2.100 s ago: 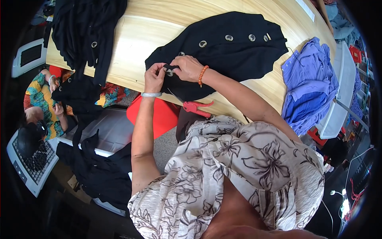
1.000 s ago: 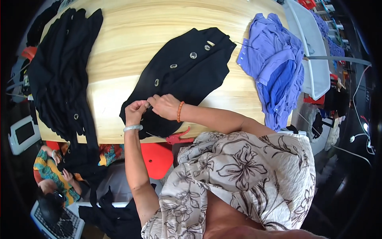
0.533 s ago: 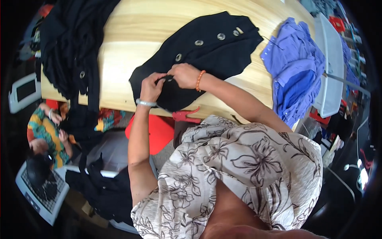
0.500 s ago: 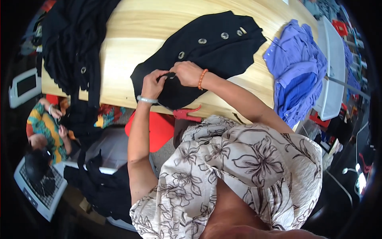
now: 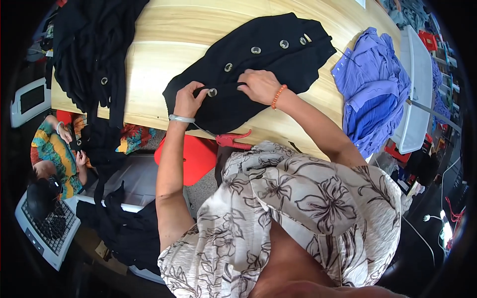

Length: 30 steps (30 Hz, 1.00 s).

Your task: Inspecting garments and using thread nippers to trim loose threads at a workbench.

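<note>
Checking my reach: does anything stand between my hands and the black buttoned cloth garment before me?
Nothing visible does: your left hand and right hand both touch the black buttoned cloth garment. The red trigger-handled tool is nearer your body.

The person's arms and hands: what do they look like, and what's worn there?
The left hand, ungloved, has a smooth pale bangle at its wrist; the right hand, also ungloved, has an orange beaded bracelet. Both forearms are uncovered; the whitish top has dark flower outlines.
</note>
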{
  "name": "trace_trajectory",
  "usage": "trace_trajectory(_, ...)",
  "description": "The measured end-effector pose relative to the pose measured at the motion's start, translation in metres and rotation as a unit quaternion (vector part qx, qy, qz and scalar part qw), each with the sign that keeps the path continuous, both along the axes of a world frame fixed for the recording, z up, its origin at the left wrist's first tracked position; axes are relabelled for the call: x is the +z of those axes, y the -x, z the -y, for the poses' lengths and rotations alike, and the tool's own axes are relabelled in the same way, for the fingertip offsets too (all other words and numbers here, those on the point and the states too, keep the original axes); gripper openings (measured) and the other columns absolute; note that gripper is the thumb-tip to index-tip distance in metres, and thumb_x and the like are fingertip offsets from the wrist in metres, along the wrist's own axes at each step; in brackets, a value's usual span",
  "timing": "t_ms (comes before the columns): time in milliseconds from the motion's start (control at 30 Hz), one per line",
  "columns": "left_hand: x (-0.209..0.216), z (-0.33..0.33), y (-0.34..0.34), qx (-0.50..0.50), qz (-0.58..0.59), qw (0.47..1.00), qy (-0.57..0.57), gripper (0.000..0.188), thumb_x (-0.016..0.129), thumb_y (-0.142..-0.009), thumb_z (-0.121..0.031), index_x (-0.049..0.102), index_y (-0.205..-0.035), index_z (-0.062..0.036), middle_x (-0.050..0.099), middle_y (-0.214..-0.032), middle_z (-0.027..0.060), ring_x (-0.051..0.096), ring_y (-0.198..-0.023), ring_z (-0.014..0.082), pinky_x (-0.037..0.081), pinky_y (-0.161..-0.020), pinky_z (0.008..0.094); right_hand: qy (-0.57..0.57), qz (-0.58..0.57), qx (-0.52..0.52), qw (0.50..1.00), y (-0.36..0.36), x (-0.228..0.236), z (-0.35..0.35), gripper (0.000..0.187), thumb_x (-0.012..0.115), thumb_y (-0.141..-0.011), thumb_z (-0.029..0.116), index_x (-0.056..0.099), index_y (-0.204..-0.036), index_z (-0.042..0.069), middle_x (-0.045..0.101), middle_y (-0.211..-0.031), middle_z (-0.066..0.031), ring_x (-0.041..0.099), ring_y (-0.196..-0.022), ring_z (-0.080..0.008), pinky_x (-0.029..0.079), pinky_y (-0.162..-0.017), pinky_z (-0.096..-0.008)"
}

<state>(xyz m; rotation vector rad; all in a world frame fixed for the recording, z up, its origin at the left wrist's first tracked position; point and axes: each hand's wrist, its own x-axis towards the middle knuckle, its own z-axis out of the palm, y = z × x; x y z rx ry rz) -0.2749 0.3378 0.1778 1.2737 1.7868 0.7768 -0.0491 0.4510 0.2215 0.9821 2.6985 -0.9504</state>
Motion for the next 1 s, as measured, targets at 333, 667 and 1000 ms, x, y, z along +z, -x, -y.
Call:
trace_trajectory(333, -0.009, -0.077, -0.053, -0.001, -0.044, 0.992, -0.115, 0.026, 0.067, -0.078, -0.005, 0.065, -0.104, -0.0017, 0.064, -0.089, 0.0155, 0.062, -0.083, 0.0325, 0.051, -0.075, 0.0385, -0.063, -0.081, -0.048, 0.994, 0.002, 0.0, 0.007, 0.015, 0.065, -0.079, 0.015, 0.066, -0.093, 0.009, 0.064, -0.09, -0.0086, 0.065, -0.077, -0.0313, 0.052, -0.066, -0.0426)
trace_trajectory(667, -0.01, -0.079, -0.053, -0.076, 0.074, 0.994, 0.001, 0.007, 0.069, -0.075, 0.001, 0.067, -0.082, 0.0008, 0.068, -0.072, 0.0065, 0.063, -0.066, 0.0098, 0.052, -0.063, 0.0256, -0.046, -0.064, -0.057, 0.995, -0.002, -0.006, 0.007, 0.013, 0.059, -0.076, 0.008, 0.059, -0.089, 0.003, 0.059, -0.088, -0.0174, 0.065, -0.074, -0.035, 0.052, -0.064, -0.0454)
trace_trajectory(1000, -0.016, -0.066, -0.037, 0.01, 0.301, 0.948, 0.101, 0.014, 0.058, -0.083, 0.009, 0.068, -0.089, 0.0022, 0.066, -0.079, 0.0023, 0.055, -0.067, 0.0079, 0.044, -0.062, 0.0214, -0.03, -0.116, -0.102, 0.988, -0.007, -0.013, 0.017, 0.027, 0.059, -0.082, 0.016, 0.051, -0.103, 0.001, 0.061, -0.088, -0.0196, 0.065, -0.074, -0.0367, 0.052, -0.065, -0.0452)
